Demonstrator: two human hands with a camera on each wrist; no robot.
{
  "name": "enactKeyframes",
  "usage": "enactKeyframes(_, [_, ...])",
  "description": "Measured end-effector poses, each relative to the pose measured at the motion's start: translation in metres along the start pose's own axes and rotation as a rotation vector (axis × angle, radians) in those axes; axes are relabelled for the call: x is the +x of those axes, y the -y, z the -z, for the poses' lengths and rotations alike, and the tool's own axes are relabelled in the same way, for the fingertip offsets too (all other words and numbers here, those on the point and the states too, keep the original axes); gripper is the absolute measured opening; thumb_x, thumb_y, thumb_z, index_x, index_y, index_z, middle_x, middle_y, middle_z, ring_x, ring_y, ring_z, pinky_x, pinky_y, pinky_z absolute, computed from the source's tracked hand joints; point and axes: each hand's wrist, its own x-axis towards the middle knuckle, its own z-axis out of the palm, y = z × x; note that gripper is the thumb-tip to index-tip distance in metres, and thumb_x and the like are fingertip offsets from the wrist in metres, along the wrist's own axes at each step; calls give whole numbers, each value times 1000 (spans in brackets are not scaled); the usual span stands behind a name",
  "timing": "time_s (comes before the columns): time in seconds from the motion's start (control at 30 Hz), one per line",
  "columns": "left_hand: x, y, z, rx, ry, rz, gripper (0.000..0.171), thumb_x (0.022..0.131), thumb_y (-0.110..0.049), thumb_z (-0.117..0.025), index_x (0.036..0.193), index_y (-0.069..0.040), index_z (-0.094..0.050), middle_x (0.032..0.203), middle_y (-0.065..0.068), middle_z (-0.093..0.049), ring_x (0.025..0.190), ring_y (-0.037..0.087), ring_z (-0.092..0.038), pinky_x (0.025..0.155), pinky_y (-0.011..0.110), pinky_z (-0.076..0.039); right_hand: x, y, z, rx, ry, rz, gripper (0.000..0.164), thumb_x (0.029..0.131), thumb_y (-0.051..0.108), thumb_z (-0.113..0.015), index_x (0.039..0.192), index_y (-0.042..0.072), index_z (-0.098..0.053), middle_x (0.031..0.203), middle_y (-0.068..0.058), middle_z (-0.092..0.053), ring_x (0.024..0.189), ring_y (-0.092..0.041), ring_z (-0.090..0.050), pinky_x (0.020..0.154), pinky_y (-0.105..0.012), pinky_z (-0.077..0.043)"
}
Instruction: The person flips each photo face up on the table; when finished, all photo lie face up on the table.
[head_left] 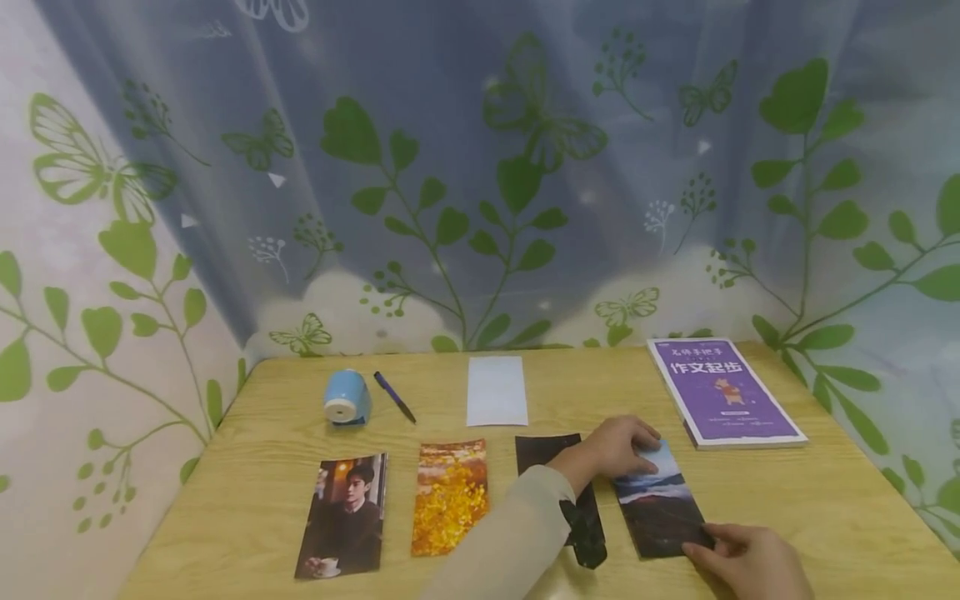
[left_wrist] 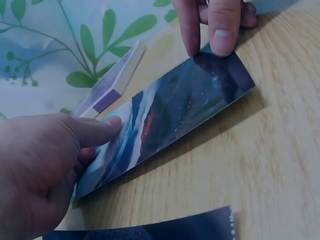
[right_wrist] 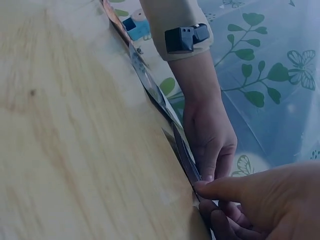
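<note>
A landscape photo print (head_left: pixel 660 504) with blue sky, pale cloud and dark ground lies at the right of the row. At its far end, my left hand (head_left: pixel 618 446) pinches it, thumb on top in the left wrist view. My right hand (head_left: pixel 750 562) pinches the near right corner between thumb and fingers. Along its long edge the print (left_wrist: pixel 175 112) casts a shadow on the wood. Under my left forearm, a dark print (head_left: pixel 532 450) is partly hidden. Seen from the right wrist, the print (right_wrist: pixel 185 155) shows almost edge-on.
Further left lie a yellow foliage print (head_left: pixel 450 500) and a portrait print (head_left: pixel 341 525). Behind them are a blue pencil sharpener (head_left: pixel 347 396), a pen (head_left: pixel 393 397) and a white card (head_left: pixel 497 392). A purple book (head_left: pixel 723 392) sits at the back right, before the patterned curtain (head_left: pixel 465 167).
</note>
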Motion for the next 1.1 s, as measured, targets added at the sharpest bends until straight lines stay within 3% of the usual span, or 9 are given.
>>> enactKeyframes(0.1, [-1, 2, 1, -33, -17, 2, 40, 87, -27, -79, 125, -16, -72, 133, -10, -65, 110, -1, -63, 83, 7, -47, 0, 0, 2, 10, -13, -11, 75, 76, 57, -80, 117, -5, -70, 72, 5, -66, 67, -12, -57, 60, -27, -45])
enactKeyframes(0.23, [-7, 5, 11, -246, -53, 39, 41, 86, -23, -80, 125, -13, -71, 130, -5, -68, 112, 4, -64, 84, 13, -50, -1, 4, 6, 19, -46, 9, 70, 78, 54, -80, 118, -3, -71, 75, 4, -69, 68, -12, -58, 60, -26, -45])
enactKeyframes(0.37, [-15, 12, 32, -431, -97, 95, 41, 87, -21, -79, 126, -12, -70, 128, 4, -68, 112, 11, -64, 78, 21, -54, -1, 12, 11, 31, -53, 44, 66, 80, 50, -79, 119, -3, -70, 76, 4, -70, 70, -11, -62, 60, -25, -47])
enactKeyframes(0.53, [-25, 33, 59, -447, -172, 123, 40, 88, -26, -78, 126, -18, -70, 131, 0, -64, 108, 10, -63, 76, 24, -54, 0, 29, 13, 60, -49, 93, 63, 83, 42, -80, 121, -7, -68, 77, 2, -67, 71, -10, -64, 58, -23, -49])
enactKeyframes(0.63, [-34, 50, 75, -474, -239, 156, 37, 88, -26, -78, 124, -21, -71, 118, 2, -66, 85, 11, -62, 64, 28, -53, 2, 40, 9, 83, -62, 145, 57, 82, 34, -82, 119, -7, -69, 76, 1, -67, 70, -10, -65, 58, -21, -50])
enactKeyframes(0.73, [-42, 67, 90, -490, -309, 196, 35, 88, -27, -78, 122, -23, -71, 101, 3, -65, 69, 10, -54, 54, 29, -47, 6, 51, 3, 87, -64, 200, 51, 81, 31, -83, 116, -4, -71, 76, 2, -68, 68, -7, -64, 57, -20, -50])
enactKeyframes(0.97, [-65, 106, 122, -451, -411, 264, 36, 89, -26, -76, 124, -19, -71, 88, 2, -62, 73, 13, -52, 56, 27, -43, 26, 85, -16, 146, -84, 341, 47, 79, 25, -85, 116, -1, -71, 81, 3, -73, 66, -7, -68, 57, -21, -53])
enactKeyframes(1.1, [-77, 136, 133, -423, -456, 306, 41, 88, -25, -77, 126, -12, -69, 88, 6, -64, 74, 14, -54, 57, 27, -45, 40, 111, -25, 240, -29, 357, 51, 81, 22, -83, 123, -2, -68, 86, -1, -73, 64, -10, -69, 51, -24, -54])
